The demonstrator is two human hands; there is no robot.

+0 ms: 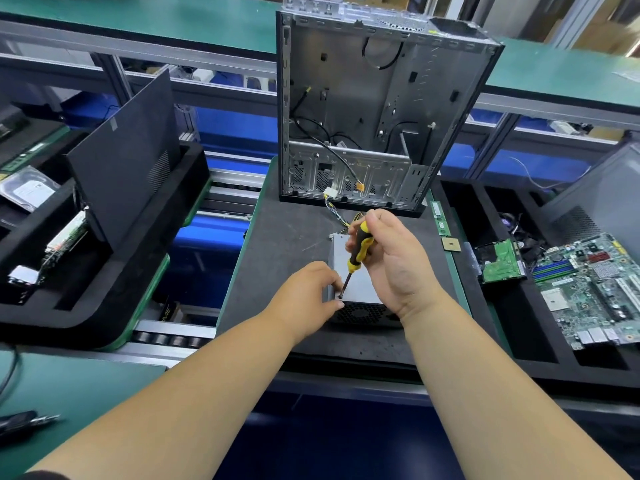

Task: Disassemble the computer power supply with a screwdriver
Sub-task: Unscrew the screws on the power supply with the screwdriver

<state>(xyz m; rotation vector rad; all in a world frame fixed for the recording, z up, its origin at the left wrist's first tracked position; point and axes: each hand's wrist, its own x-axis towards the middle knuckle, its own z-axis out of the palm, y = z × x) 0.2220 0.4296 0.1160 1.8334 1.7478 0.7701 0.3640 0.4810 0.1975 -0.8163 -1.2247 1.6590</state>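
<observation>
While our right hand (388, 258) is curling its fingers round the black-and-yellow screwdriver (358, 249), our left hand (308, 294) is pinching the near-left corner of the power supply (360, 289) on the dark mat (277, 237). We are risking the tip slipping off the screw if the box shifts or the tilted shaft leans further.

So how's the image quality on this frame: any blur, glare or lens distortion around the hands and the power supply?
Head view: the centre is sharp, the screwdriver tip on the power supply reads clearly; mild glare on its metal top; strong wide-angle bending of the bench rails and the computer case; soft blur toward the edges, notably the tool at lower left; lighting is even, with faint shadows under the left hand and right hand.
</observation>
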